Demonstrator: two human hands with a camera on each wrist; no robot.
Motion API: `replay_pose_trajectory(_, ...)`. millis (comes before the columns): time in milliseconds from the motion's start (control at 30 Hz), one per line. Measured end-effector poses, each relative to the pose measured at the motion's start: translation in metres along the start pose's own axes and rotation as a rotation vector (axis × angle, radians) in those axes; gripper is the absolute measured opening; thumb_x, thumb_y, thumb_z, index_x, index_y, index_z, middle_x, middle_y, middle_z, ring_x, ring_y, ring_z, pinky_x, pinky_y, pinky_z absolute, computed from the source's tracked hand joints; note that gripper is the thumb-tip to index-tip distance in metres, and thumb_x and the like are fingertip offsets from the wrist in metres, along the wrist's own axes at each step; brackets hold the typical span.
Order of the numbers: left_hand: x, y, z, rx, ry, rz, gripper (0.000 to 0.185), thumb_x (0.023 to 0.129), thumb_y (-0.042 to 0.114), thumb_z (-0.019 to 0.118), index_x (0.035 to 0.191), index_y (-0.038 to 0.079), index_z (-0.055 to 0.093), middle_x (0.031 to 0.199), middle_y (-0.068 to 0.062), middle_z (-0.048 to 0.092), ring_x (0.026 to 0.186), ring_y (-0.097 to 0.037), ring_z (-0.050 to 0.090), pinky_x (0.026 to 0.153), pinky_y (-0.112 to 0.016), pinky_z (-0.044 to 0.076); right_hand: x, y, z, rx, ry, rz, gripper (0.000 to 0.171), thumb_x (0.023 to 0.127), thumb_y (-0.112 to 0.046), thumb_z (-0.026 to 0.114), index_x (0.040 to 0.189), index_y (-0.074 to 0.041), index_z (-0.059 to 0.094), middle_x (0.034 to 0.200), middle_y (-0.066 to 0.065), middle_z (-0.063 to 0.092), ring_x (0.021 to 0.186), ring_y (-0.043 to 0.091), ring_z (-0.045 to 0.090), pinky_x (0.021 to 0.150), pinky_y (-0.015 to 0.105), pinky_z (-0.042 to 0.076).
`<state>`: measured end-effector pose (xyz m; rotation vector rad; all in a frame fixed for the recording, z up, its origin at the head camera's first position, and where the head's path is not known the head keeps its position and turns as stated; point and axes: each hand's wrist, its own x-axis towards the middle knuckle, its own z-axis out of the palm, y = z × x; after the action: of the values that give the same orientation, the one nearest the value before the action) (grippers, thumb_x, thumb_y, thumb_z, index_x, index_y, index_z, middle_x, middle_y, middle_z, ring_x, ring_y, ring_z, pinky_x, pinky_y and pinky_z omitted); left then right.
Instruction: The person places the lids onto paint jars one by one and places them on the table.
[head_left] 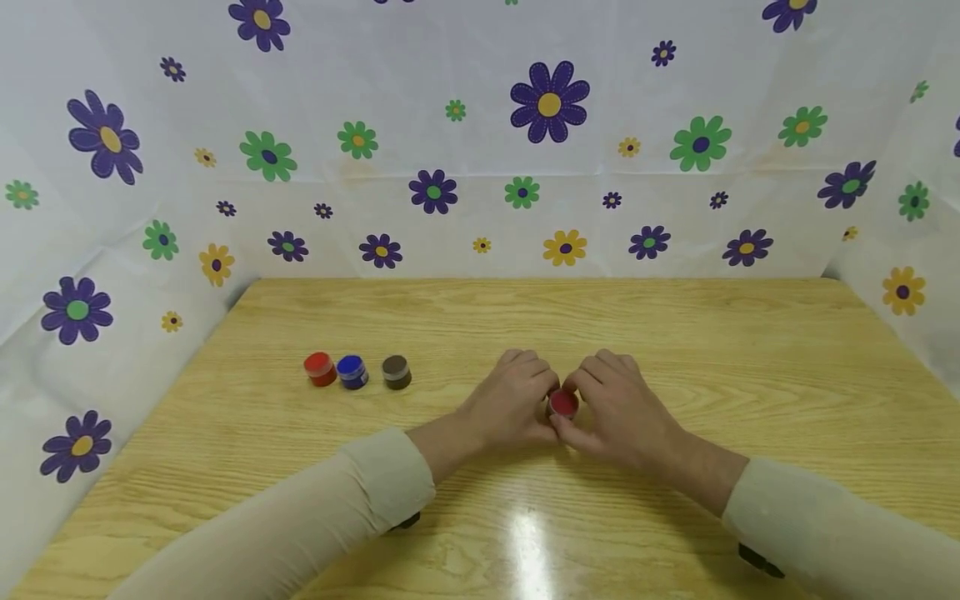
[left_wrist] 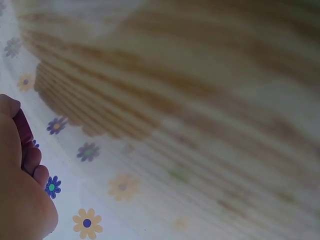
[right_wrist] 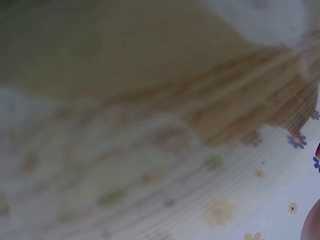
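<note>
A small dark red paint jar [head_left: 563, 403] is held between both hands right of the table's middle. My left hand [head_left: 512, 402] grips its left side, thumb in front and fingers curled behind. From the right, my right hand [head_left: 624, 410] pinches it with thumb and bent fingers. In the left wrist view, the jar's dark red side [left_wrist: 23, 129] shows between thumb and fingers at the left edge. Only a sliver of the right hand [right_wrist: 313, 225] enters the right wrist view. The fingers hide most of the jar's sides.
On the left of the wooden table [head_left: 465, 321] stand a red jar [head_left: 320, 369], a blue jar [head_left: 352, 372] and a dark brown jar [head_left: 397, 372], in a row. A white flower-printed cloth [head_left: 480, 150] hangs behind the table and along both sides.
</note>
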<state>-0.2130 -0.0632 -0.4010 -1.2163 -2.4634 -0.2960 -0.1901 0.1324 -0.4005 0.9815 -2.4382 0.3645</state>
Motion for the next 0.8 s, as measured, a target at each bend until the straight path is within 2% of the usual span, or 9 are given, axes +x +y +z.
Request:
replay_pose_trajectory(200,0.0004,0.0001,0.0003,0.029,0.001,0.008,0.034,0.075,0.041,0.081,0.086,0.013,0.066,0.083,0.005,0.065,0.081,-0.013,0.054,0.088,-0.03,0.044,0.0005,-0.002,-0.0023,0.003,-0.043,0.074,0.033,0.082,-0.043,0.076,0.081,-0.014,0.06,0.081,-0.002,0.059,0.079,0.015,0.043,0.083,0.036,0.039)
replay_pose_trajectory(367,0.0013,0.0017,-0.0004,0.032,-0.026,-0.01,0.032,0.079,0.042,0.077,0.087,0.013,0.066,0.083,0.005,0.065,0.084,-0.013,0.056,0.089,-0.031,0.044,0.0009,-0.0018,-0.0033,-0.042,-0.053,0.104,0.043,0.082,-0.053,0.074,0.074,-0.015,0.058,0.072,-0.005,0.052,0.076,0.016,0.043,0.076,0.033,0.034)
replay_pose_trajectory(467,0.0017,0.0022,-0.0008,0.008,-0.045,-0.04,0.033,0.079,0.043,0.076,0.088,0.013,0.066,0.085,0.005,0.066,0.085,-0.013,0.056,0.091,-0.032,0.044,0.0002,-0.0015,-0.0035,-0.035,-0.042,0.124,0.044,0.085,-0.056,0.069,0.08,-0.013,0.064,0.076,-0.002,0.057,0.078,0.017,0.047,0.077,0.035,0.036)
replay_pose_trajectory(600,0.0015,0.0015,-0.0005,-0.028,-0.04,-0.06,0.033,0.077,0.041,0.079,0.088,0.013,0.067,0.084,0.005,0.066,0.083,-0.013,0.055,0.09,-0.032,0.043,-0.001,-0.0009,-0.0025,-0.005,-0.024,0.106,0.039,0.087,-0.048,0.065,0.094,-0.01,0.068,0.088,0.002,0.064,0.084,0.019,0.048,0.08,0.037,0.039)
replay_pose_trajectory(800,0.0016,0.0004,0.0,-0.026,-0.009,-0.036,0.031,0.077,0.038,0.08,0.086,0.013,0.066,0.081,0.005,0.065,0.081,-0.012,0.055,0.086,-0.031,0.044,-0.0012,0.0002,-0.0012,-0.011,0.015,0.025,0.024,0.082,-0.034,0.065,0.091,-0.012,0.066,0.084,-0.002,0.057,0.08,0.018,0.045,0.076,0.036,0.038)
